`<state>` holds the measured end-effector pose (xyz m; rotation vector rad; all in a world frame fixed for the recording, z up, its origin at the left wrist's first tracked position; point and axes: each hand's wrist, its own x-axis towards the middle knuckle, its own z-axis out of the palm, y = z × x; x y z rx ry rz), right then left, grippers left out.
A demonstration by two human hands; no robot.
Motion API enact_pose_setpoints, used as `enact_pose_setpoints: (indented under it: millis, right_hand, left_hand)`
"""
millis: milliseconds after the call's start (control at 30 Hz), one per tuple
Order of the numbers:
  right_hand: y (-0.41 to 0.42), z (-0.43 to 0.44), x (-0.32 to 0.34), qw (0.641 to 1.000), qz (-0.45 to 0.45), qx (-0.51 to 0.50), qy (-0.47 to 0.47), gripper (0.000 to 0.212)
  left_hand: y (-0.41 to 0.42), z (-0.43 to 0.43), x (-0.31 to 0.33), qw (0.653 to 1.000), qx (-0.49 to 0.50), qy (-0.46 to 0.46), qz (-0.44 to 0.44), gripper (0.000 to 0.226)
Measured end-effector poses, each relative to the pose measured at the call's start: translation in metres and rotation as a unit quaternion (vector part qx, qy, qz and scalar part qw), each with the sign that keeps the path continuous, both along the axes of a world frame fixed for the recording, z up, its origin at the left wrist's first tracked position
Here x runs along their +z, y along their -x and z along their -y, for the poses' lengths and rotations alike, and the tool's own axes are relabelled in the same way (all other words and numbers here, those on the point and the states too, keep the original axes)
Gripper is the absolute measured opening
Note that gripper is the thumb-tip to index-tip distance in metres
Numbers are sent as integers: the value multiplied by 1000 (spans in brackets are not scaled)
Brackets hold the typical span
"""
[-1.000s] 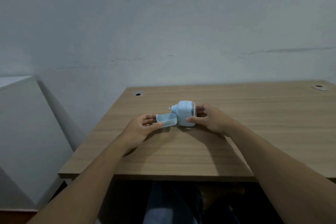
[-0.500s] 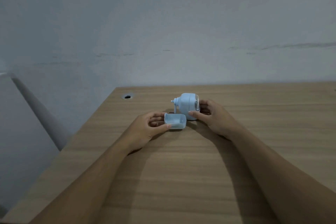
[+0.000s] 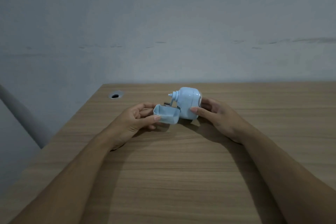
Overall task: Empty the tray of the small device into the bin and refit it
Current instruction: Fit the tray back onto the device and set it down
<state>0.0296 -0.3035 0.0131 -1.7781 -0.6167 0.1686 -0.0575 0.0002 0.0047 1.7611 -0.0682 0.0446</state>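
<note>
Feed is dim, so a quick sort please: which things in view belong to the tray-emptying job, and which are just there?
In the job:
- tray, pulled out, held in the left hand
- small device, steadied on the desk by the right hand

Just there:
- desk
- cable hole at the desk's back left
- wall

No bin in view.

Two bare forearms enter from near edge, one at left, one at right. No sleeves visible on either; arms uncovered up to frame border. Left hand [image 3: 135, 121] bare: no glove, ring or watch seen; thumbnail short, pale. Right hand [image 3: 217, 116] bare likewise; thumbnail short, wrist without band. Dim lighting; finer detail on fingers too dark to tell.
</note>
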Motion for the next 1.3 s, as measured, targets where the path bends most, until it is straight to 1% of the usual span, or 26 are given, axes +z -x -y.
enact_pose_setpoints:
  millis: [67,167,300,367,500,567,600,700,800,867,933,1000,1067,1133,1200,1300]
  right_hand:
    - [1,4,0,1000,-16,18,-9,39]
    - [7,2,0,999,-16,35,1,41]
    - [12,-4,-6,999,-21,25,-17,48]
    - [15,-6,-7,999,-21,17,-29,55]
    - [22,-13,-7,999,-15,7,-32,57]
    - [25,-18,-9,1000,-1,-9,-29,60]
    - [26,-20,-11,999,1,-18,-31,62]
    - [28,-25,-13,999,8,-35,-18,68]
    - [31,-27,-13,999,14,-38,7,60]
    - [31,-27,-12,999,22,-41,14,62]
    - [34,-28,-13,998,33,-51,20,70]
    - [37,-32,-14,997,44,-62,25,72]
    - [38,-35,-16,995,56,-74,30,70]
    - [37,-36,-16,994,64,-85,38,73]
    - [37,-33,-14,993,67,-90,44,78]
    - [37,-26,-12,994,65,-74,51,85]
  left_hand:
    - [-1,1,2,1000,-9,-2,0,57]
    - [2,4,3,1000,3,-20,-2,47]
    - [6,10,5,999,14,-34,-3,44]
    - [6,14,4,999,14,-37,-6,48]
    - [9,22,2,999,-1,-29,-18,73]
    - [11,25,2,999,-4,-52,-13,81]
    - [11,26,0,997,-7,-70,-9,83]
    - [12,28,-1,991,-18,-136,4,74]
    - [14,32,0,983,-19,-181,18,65]
    - [14,33,1,982,-17,-186,20,64]
    - [13,36,1,982,-28,-187,21,73]
    - [13,42,3,982,-32,-182,22,90]
    - [14,48,9,983,-19,-182,25,106]
    - [14,49,9,980,5,-195,41,109]
    - [15,46,7,976,45,-208,54,105]
    - [14,39,5,975,98,-188,65,90]
